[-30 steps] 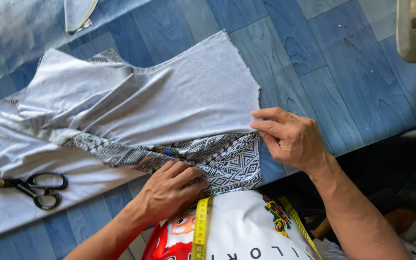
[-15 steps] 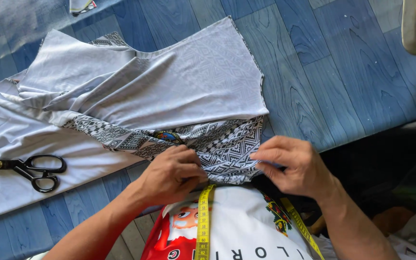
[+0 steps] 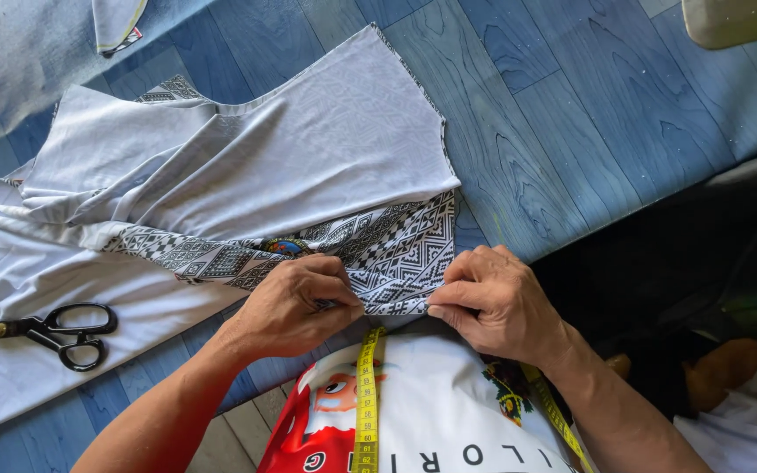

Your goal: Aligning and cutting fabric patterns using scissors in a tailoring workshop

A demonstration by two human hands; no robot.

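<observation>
Fabric point(image 3: 308, 166) lay cut, folded over patterned border point(image 3: 396, 254). Left hand point(image 3: 295, 302) and right hand point(image 3: 492, 298) pinched border's near edge, fingertips closed on it. Scissors point(image 3: 54, 328) lay idle, well left of fingers. Edge alignment appeared unfinished.

left hand point(image 3: 295, 302) pinching, fingers curled; right hand point(image 3: 492, 302) pinching

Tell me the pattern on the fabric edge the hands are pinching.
Black-and-white geometric print on the fabric edge, seen in the head view.

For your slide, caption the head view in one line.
Both hands, left hand and right hand, pinch patterned cloth near scissors.
</observation>
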